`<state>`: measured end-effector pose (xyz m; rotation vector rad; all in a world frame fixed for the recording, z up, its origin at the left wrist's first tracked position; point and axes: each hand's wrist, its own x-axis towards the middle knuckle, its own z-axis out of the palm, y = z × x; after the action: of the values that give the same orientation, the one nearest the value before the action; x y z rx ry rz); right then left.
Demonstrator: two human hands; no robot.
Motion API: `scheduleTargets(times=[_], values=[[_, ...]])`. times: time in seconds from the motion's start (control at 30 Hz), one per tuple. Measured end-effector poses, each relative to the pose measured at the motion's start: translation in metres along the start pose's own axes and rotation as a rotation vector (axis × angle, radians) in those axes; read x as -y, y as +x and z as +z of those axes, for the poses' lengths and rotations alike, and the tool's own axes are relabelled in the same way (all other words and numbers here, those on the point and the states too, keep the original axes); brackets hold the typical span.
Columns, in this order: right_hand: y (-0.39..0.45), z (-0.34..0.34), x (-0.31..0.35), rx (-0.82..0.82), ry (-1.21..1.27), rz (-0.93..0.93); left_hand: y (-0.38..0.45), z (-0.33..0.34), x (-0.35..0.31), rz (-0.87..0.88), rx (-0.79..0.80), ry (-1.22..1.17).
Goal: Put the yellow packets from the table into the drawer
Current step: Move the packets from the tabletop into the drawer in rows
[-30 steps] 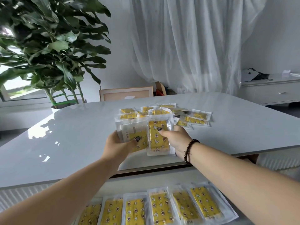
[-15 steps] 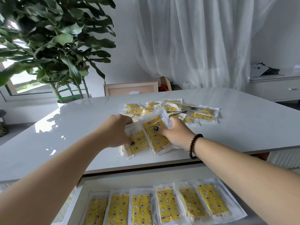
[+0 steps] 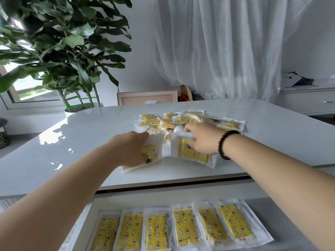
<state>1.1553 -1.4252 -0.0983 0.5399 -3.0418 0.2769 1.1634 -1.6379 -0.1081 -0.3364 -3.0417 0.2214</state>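
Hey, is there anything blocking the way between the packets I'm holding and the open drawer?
Nothing visible does. Both the left hand and right hand hold yellow packets over the table; the drawer lies open just below its near edge.

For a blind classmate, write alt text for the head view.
Left hand and right hand each grip yellow packets over a white table, with a packet pile behind. Below, the open drawer holds a packet row.

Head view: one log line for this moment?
left hand: holding packets | right hand: holding packets | pile: on table | drawer: open, row of packets inside
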Motion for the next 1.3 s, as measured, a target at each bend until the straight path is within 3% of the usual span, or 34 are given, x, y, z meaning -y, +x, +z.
scheduleTargets(times=[0.13,0.3,0.47,0.77,0.97,1.3], values=[[0.001,0.025,0.002,0.051,-0.241,-0.012,0.003,0.004,-0.004,0.020,-0.058,0.044],[0.007,0.021,-0.011,-0.054,-0.210,0.012,0.002,0.009,-0.005,0.043,-0.115,0.078],[-0.001,0.036,-0.017,-0.050,-0.292,-0.004,0.000,0.021,-0.012,0.101,-0.117,0.095],[-0.032,0.027,-0.020,0.009,-0.225,0.008,-0.041,0.003,-0.024,0.089,-0.170,-0.123],[-0.058,0.001,-0.020,-0.061,-0.009,0.034,-0.074,-0.014,-0.051,0.194,-0.255,-0.117],[-0.115,0.010,-0.060,0.399,-0.035,0.194,-0.097,0.007,-0.087,0.351,-0.098,0.025]])
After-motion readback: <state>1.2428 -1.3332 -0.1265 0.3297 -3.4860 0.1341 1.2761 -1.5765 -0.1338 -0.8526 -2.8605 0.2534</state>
